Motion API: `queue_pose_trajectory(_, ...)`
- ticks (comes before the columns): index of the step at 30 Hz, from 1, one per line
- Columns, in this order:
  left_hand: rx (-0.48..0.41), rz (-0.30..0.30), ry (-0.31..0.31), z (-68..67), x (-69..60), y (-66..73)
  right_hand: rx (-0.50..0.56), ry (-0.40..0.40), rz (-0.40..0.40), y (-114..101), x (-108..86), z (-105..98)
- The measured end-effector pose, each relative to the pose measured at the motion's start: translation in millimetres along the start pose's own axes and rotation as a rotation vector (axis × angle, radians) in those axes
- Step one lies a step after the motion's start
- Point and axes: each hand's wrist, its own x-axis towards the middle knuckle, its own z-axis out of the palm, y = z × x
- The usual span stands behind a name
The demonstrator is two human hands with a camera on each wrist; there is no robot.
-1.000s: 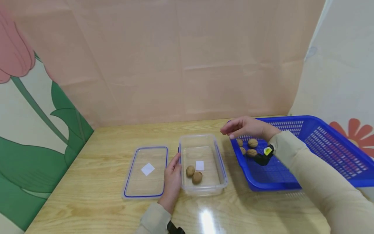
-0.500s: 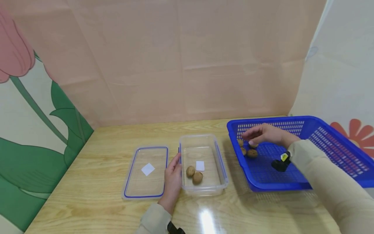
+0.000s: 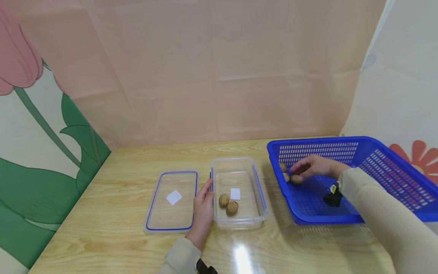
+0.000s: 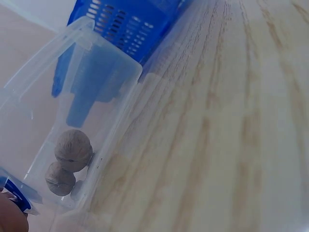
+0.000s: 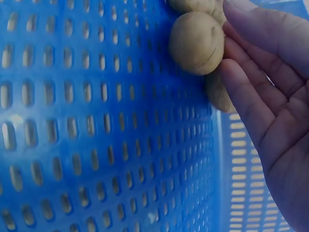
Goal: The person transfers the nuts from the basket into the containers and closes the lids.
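Observation:
A clear plastic container [image 3: 239, 220] with two walnuts [image 3: 232, 208] inside stands mid-table. My left hand [image 3: 203, 209] rests along its left wall, fingers extended. In the left wrist view, a fingertip [image 4: 12, 215] shows beside the container's blue edge. At right, my right hand [image 3: 316, 166] reaches into the blue basket [image 3: 328, 219], its fingers slightly bent beside several walnuts at the left end. One walnut [image 3: 296, 179] lies just below the thumb. In the right wrist view, the fingertips [image 5: 231, 70] are at a walnut [image 5: 197, 43]; the thumb stands apart from it.
A clear lid [image 3: 171, 217] with a blue seal lies flat left of the container, a white square on it. Another white square [image 3: 235, 194] shows in the container. A pinkish backdrop [image 3: 212, 76] stands behind the table.
My right hand has moved from above the basket's left rim rightward and down in among the walnuts, now covering one of them. My left hand has stayed at the container.

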Motion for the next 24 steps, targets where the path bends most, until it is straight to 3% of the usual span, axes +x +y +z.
queue_pose_trajectory(12, 0.01, -0.002, -0.002, 0.7, 2.1, -0.1, -0.049, -0.006, -0.03, 11, 2.4, -2)
queue_pose_trajectory(19, 0.016, 0.004, -0.009, -0.6, 1.7, -0.3, -0.092, 0.01, 0.028, 9, 1.9, -2)
queue_pose_trajectory(24, 0.03, 0.003, -0.012, -1.4, 0.2, -0.5, -0.066, 0.034, 0.06, 3, -0.3, -7)
